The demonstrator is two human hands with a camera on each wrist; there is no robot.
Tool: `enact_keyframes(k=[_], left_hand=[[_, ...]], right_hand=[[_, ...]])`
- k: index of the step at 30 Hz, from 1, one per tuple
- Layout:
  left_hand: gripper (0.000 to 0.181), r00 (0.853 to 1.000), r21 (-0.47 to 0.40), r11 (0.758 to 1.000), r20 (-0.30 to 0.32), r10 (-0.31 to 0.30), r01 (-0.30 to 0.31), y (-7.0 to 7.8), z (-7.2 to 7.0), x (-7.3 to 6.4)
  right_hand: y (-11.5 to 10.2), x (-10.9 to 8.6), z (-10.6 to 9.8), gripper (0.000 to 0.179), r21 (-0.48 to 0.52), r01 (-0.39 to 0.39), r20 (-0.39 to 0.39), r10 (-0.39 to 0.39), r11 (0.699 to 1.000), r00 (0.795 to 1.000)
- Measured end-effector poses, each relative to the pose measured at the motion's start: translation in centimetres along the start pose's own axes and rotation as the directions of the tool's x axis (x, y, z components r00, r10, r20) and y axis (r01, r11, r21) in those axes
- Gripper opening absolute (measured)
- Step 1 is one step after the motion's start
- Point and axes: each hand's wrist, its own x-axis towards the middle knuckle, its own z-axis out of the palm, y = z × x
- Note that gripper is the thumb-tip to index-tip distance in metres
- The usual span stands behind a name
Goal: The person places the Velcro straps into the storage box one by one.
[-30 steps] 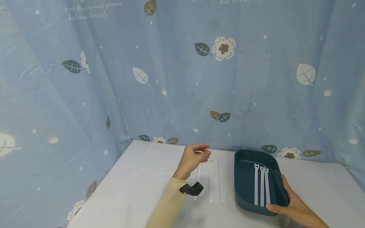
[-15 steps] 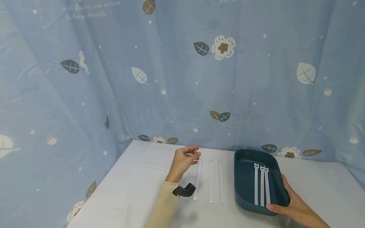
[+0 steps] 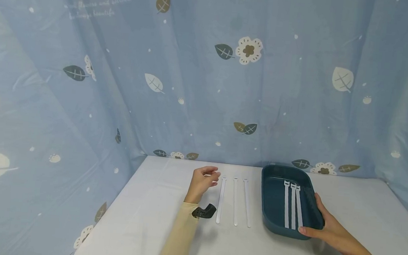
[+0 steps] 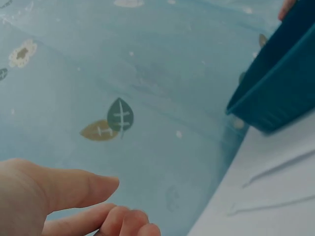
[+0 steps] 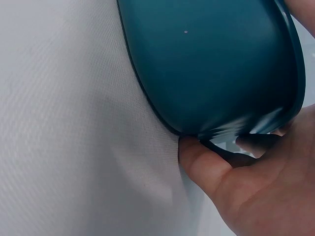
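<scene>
My left hand hovers over the white table, left of three white cable ties, with loosely bent fingers and nothing held. The ties lie upright side by side: a left one, a middle one and a right one, each with a slotted head at its far end. To their right stands a dark teal tray holding three similar ties. My right hand grips the tray's near right corner, thumb at the near rim. In the right wrist view, this hand holds the tray's outer wall.
A blue curtain with leaf and flower prints rises behind the table and along its left side. The white tabletop extends left and in front of the hands. Black wrist cameras sit on both forearms.
My left hand has drawn left, off the leftmost cable tie, which now shows in full. The right hand stays on the tray, and the ties have not moved.
</scene>
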Motion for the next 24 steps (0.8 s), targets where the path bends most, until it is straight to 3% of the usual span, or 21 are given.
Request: enact_keyframes(k=[24], left_hand=[[0.034,0.995,0.071,0.993,-0.018,-0.098,0.099,-3.6,0.4,1.1]], right_hand=[[0.2,0.1,-0.1,0.127,-0.007,-0.001,0.004,0.001,1.0,1.0]])
